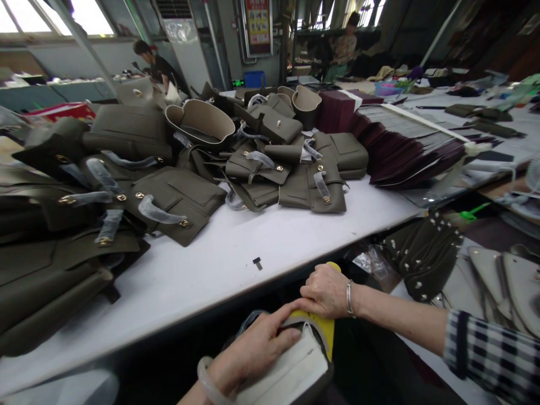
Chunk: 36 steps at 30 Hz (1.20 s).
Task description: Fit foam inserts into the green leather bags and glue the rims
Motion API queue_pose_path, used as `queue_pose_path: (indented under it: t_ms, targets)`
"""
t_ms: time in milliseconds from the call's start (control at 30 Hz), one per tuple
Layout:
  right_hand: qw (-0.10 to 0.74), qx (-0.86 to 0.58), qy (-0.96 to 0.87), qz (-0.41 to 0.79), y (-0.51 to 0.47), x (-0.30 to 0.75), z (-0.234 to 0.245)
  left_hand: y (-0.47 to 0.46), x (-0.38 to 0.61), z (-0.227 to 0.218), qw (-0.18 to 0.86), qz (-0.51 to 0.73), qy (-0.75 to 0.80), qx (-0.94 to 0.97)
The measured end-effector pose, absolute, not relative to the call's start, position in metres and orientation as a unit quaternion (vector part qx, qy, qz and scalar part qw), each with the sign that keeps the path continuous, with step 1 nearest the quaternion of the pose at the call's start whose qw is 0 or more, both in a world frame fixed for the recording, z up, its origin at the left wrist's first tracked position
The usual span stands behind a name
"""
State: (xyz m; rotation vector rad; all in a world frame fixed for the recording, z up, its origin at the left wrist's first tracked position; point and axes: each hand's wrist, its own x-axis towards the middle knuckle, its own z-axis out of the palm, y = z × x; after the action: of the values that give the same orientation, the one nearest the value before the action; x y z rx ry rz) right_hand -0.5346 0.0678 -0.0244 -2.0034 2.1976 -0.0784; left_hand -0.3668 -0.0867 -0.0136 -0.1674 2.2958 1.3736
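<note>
- White table runs across the scene; olive bags lie heaped at left and far.
- I find the pale-lined piece near, below the table's near edge, a yellow sheet along its rim.
- Left hand: clasping the piece, thumb along the lining.
- Right hand: curled over the yellow sheet; fingertips hidden from me.
- Risk, my judgement: uneven pressure could slip the sheet, creasing the lining; a loosened left hold could let the piece twist.
</note>
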Motion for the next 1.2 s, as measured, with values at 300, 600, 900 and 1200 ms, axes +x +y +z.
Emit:
queue_pose_path:
  t_ms: [300, 600, 900, 1200]
  targets:
    - [0.074, -0.684, 0.726, 0.002, 0.065, -0.534, -0.027, -0.085, -0.365, -0.013, 0.23, 0.49, 0.839, -0.052]
    - [0.085, -0.69, 0.719, 0.023, 0.065, -0.532, -0.023, -0.084, -0.365, -0.013, 0.227, 0.494, 0.838, -0.035]
    - [0.099, -0.67, 0.735, 0.037, 0.068, -0.525, -0.022, -0.082, -0.364, -0.014, 0.224, 0.477, 0.85, -0.011]
    - [0.115, -0.631, 0.765, 0.048, 0.076, -0.516, -0.023, -0.081, -0.367, -0.014, 0.202, 0.475, 0.856, 0.017]
